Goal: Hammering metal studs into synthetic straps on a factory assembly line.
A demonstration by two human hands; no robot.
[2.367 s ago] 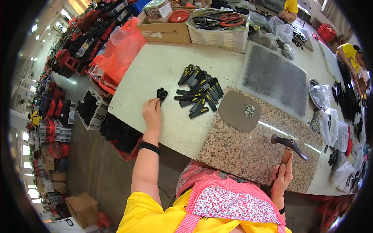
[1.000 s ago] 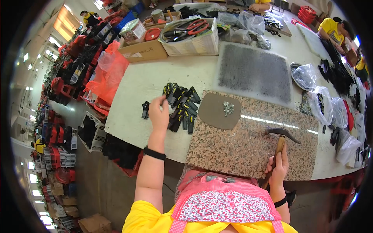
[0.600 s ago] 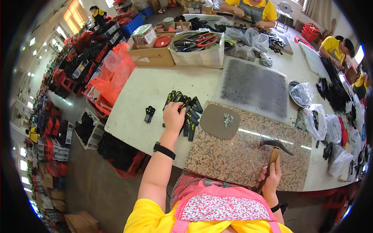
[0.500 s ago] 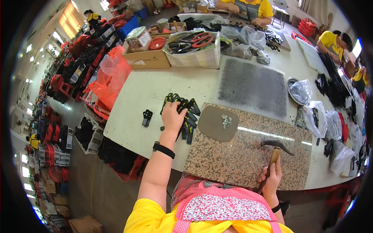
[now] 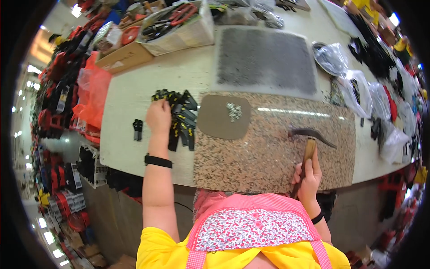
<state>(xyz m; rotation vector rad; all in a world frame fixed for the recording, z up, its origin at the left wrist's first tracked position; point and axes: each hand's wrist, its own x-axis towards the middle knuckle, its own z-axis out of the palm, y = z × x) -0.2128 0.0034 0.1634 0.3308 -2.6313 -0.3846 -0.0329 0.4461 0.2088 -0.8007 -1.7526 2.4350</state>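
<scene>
My right hand (image 5: 308,180) grips a hammer (image 5: 310,150) by its wooden handle. Its dark, curved metal head is held over the speckled stone slab (image 5: 277,166). At the slab's left, my left hand (image 5: 158,118) touches the left side of a pile of flat black pieces with yellow marks (image 5: 183,117). Its fingers are bent and closed; what they pinch is hidden. Left of that hand lies a small separate group of black pieces (image 5: 138,129). Small silver metal rings (image 5: 234,112) lie scattered on a brown rounded pad (image 5: 215,119) on the slab.
A dark-stained board (image 5: 266,58) lies beyond the slab. At the back left stand a white box of pliers and other tools (image 5: 179,29) and a cardboard box (image 5: 123,58). Clear plastic bags (image 5: 358,94) line the right side. A red plastic bag (image 5: 92,89) hangs at the table's left edge.
The view has tilted down and shifted. My left hand's fingers, spread over the pile before, are now drawn in at its left side. My right hand still holds the hammer.
</scene>
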